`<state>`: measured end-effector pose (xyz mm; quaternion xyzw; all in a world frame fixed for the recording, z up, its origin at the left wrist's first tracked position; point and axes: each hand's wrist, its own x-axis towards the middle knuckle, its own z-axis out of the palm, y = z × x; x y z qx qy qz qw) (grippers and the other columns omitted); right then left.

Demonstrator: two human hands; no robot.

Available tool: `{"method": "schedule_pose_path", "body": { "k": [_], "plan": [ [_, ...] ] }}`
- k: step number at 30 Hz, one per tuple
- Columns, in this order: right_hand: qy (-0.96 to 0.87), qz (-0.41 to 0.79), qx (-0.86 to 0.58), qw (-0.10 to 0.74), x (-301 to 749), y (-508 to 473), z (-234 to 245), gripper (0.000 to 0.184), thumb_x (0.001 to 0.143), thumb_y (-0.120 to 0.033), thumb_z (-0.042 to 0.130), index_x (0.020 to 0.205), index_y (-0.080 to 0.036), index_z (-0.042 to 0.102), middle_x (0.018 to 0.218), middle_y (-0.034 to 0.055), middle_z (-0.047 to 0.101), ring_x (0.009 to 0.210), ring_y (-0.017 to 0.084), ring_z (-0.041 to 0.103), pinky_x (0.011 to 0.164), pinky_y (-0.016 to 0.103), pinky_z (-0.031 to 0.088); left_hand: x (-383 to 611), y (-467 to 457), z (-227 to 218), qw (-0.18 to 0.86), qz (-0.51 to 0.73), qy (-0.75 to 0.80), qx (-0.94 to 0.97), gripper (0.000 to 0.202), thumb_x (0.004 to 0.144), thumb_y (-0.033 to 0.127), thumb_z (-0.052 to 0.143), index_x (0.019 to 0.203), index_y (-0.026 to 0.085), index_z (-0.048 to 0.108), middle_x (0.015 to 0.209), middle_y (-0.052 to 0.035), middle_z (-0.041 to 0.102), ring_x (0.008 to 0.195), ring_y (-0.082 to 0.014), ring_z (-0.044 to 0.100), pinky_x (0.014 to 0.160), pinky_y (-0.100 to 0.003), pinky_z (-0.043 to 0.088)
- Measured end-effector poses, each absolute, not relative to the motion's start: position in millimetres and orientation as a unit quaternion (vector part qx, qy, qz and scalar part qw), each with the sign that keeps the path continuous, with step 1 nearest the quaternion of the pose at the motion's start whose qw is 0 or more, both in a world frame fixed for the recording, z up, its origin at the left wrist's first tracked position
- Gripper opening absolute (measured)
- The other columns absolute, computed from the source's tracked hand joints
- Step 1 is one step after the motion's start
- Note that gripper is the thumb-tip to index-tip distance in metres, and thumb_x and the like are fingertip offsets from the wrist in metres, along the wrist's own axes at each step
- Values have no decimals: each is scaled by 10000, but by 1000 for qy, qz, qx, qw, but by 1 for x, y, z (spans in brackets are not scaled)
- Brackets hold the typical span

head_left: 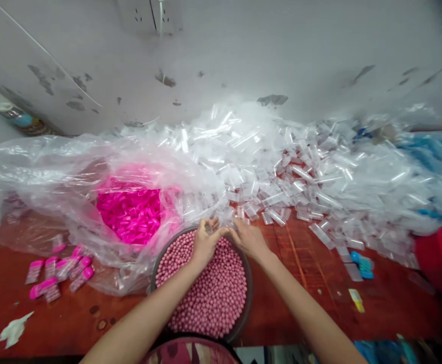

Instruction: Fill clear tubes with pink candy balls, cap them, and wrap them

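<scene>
A round dark tub point(248, 298) full of pink beads point(213, 298) stands right in front of me. Over its far rim my left hand point(206, 243) has its fingers curled and its thumb stretched toward the other hand. My right hand point(249, 240) is bent inward beside it, fingers pressed together, and the two thumbs meet. Whatever lies between the fingers is too small or too clear to make out. Just beyond the hands spreads a heap of clear plastic boxes point(274, 199). To the left, bright pink caps point(133, 215) fill an opened clear plastic bag point(65, 177).
On the wooden table point(277, 308), several bead-filled boxes with pink caps point(63, 268) lie at the left, near a white scrap point(15, 331). At the right are blue-capped pieces point(363, 265), a yellow-white piece point(356, 301) and a red bucket point(435, 253). A wall point(221, 60) stands behind.
</scene>
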<state>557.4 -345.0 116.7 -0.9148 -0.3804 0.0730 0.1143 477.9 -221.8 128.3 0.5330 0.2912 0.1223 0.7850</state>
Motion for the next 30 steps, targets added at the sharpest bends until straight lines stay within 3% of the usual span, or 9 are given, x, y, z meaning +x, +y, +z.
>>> {"method": "schedule_pose_path", "body": {
  "k": [6, 10, 12, 15, 17, 20, 24, 27, 30],
  "plan": [
    [-312, -4, -947, 73, 493, -331, 150, 248, 867, -305, 358, 904, -143, 542, 642, 97, 628, 540, 197, 597, 453, 252, 339, 478, -238, 135, 806, 171, 308, 476, 364, 621, 257, 678, 772, 203, 351, 744, 14, 600, 717, -127, 603, 720, -279, 445],
    [-261, -5, -960, 100, 460, -326, 157, 262, 855, -319, 381, 786, -151, 570, 567, 88, 623, 505, 192, 599, 452, 244, 362, 475, -220, 153, 797, 225, 352, 436, 338, 663, 300, 630, 836, 210, 354, 743, 21, 588, 617, -113, 606, 627, -250, 459],
    [-240, 34, -955, 173, 451, -331, 159, 282, 856, -358, 380, 825, -161, 579, 599, 76, 643, 531, 190, 614, 486, 251, 408, 474, -203, 166, 791, 269, 365, 411, 343, 682, 337, 601, 897, 222, 358, 830, 12, 587, 611, -111, 614, 598, -245, 466],
    [-216, 117, -893, 377, 452, -343, 158, 305, 872, -355, 349, 1038, -183, 538, 915, 78, 668, 815, 191, 632, 671, 294, 484, 463, -189, 177, 816, 216, 323, 428, 359, 685, 363, 602, 948, 226, 399, 939, -3, 574, 595, -106, 613, 578, -250, 474],
    [-199, 155, -831, 496, 458, -348, 156, 349, 869, -336, 351, 1162, -194, 477, 1120, 72, 593, 1000, 187, 565, 791, 331, 474, 450, -192, 176, 827, 155, 304, 447, 382, 678, 359, 619, 974, 210, 428, 923, -12, 588, 567, -96, 597, 572, -248, 470],
    [-185, 218, -762, 581, 464, -347, 154, 427, 830, -342, 419, 1238, -213, 426, 1196, 64, 539, 1026, 207, 542, 789, 364, 491, 433, -207, 166, 831, 121, 301, 453, 447, 669, 347, 643, 1031, 179, 442, 859, -24, 623, 615, -106, 592, 622, -247, 459],
    [-98, 298, -647, 695, 456, -336, 157, 489, 766, -361, 527, 1212, -189, 423, 1045, 80, 605, 782, 187, 621, 612, 319, 544, 422, -219, 162, 859, 87, 273, 424, 439, 688, 382, 623, 1033, 156, 472, 815, -35, 639, 676, -136, 598, 632, -249, 443],
    [0, 325, -531, 782, 448, -328, 163, 407, 667, -309, 662, 1020, -183, 503, 811, 19, 630, 604, 137, 613, 547, 279, 546, 415, -214, 169, 872, 65, 229, 428, 388, 644, 374, 667, 916, 130, 540, 823, -50, 635, 701, -143, 593, 633, -242, 436],
    [43, 356, -478, 802, 445, -323, 171, 307, 601, -274, 728, 818, -176, 533, 725, -20, 620, 547, 96, 589, 500, 218, 535, 406, -208, 176, 875, 49, 188, 443, 357, 561, 256, 741, 837, 133, 551, 870, -48, 632, 756, -149, 588, 678, -244, 435]
  ]
}}
